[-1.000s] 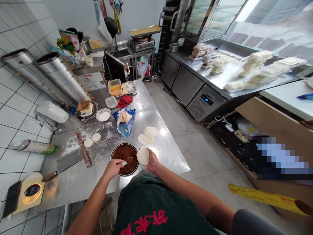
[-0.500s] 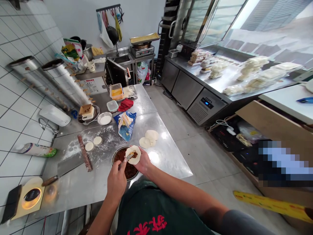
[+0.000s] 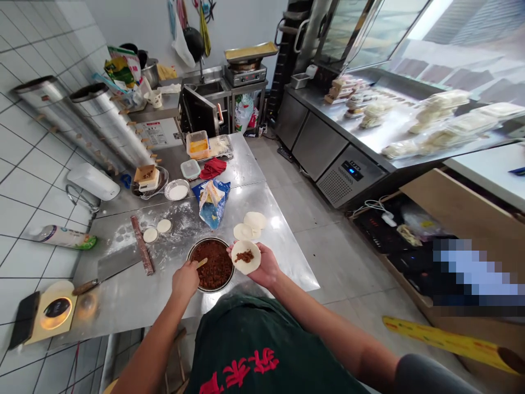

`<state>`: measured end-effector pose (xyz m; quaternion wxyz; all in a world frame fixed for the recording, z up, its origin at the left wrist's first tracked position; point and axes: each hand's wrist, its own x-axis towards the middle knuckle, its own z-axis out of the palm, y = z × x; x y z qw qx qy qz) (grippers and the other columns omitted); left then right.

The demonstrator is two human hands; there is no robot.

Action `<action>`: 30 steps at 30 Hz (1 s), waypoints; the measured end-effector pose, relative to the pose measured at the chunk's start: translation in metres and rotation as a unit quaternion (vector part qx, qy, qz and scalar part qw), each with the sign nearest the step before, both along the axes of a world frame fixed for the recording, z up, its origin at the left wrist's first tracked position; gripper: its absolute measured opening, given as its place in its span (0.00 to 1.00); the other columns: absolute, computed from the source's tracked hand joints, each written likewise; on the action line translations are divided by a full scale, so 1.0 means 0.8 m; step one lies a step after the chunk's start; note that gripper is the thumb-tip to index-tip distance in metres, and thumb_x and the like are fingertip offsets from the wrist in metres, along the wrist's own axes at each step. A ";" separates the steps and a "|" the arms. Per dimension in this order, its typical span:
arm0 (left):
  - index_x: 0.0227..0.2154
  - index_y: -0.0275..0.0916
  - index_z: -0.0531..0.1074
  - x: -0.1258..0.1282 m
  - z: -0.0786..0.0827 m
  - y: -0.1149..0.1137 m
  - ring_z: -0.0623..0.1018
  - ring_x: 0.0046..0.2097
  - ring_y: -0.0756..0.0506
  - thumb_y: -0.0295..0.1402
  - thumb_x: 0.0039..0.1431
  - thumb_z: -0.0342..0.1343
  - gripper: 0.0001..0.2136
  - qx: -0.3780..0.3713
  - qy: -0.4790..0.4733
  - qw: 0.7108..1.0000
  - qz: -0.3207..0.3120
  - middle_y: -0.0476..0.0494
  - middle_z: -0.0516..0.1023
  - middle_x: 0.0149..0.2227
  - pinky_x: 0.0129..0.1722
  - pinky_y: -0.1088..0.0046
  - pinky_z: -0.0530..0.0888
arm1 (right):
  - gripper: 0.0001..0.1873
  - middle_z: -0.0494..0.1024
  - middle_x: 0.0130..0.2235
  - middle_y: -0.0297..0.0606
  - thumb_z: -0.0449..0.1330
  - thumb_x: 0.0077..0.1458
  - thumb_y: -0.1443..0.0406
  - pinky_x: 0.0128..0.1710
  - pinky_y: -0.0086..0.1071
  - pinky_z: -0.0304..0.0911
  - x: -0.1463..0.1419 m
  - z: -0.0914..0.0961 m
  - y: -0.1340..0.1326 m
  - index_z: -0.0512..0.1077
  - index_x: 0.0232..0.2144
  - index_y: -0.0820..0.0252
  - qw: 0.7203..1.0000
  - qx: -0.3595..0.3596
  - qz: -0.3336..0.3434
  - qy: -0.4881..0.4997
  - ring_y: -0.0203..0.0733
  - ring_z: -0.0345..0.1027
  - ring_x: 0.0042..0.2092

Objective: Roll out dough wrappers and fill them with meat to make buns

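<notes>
My right hand (image 3: 266, 268) cups a round dough wrapper (image 3: 246, 257) with a dab of brown meat filling on it, held beside the bowl's right rim. My left hand (image 3: 185, 278) is closed on a small wooden spatula (image 3: 201, 262) whose tip dips into the metal bowl of minced filling (image 3: 211, 265). Two flat wrappers (image 3: 249, 226) lie on the steel table just beyond the bowl. Two smaller dough discs (image 3: 156, 230) rest in flour to the left.
A rolling pin (image 3: 141, 253) and a cleaver (image 3: 107, 271) lie left of the bowl. A blue flour bag (image 3: 212, 201), a flour dish (image 3: 176, 190), a red cloth (image 3: 212, 168) and tubs stand farther back. A phone on a stand (image 3: 52, 312) sits near left. Tiled floor opens to the right.
My left hand drew the spatula off the wrapper and back down into the bowl, leaving filling on the wrapper. My right hand moved the wrapper right, off the bowl.
</notes>
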<state>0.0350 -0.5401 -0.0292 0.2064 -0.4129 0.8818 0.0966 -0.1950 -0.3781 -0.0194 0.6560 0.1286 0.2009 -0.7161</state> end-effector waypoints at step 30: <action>0.46 0.38 0.84 -0.009 -0.048 -0.002 0.81 0.37 0.47 0.28 0.57 0.54 0.17 0.314 0.130 0.940 0.028 0.44 0.87 0.38 0.43 0.73 0.74 | 0.18 0.82 0.35 0.47 0.53 0.57 0.58 0.43 0.40 0.73 0.030 -0.106 0.002 0.77 0.39 0.63 0.992 0.112 -0.055 0.007 0.48 0.77 0.39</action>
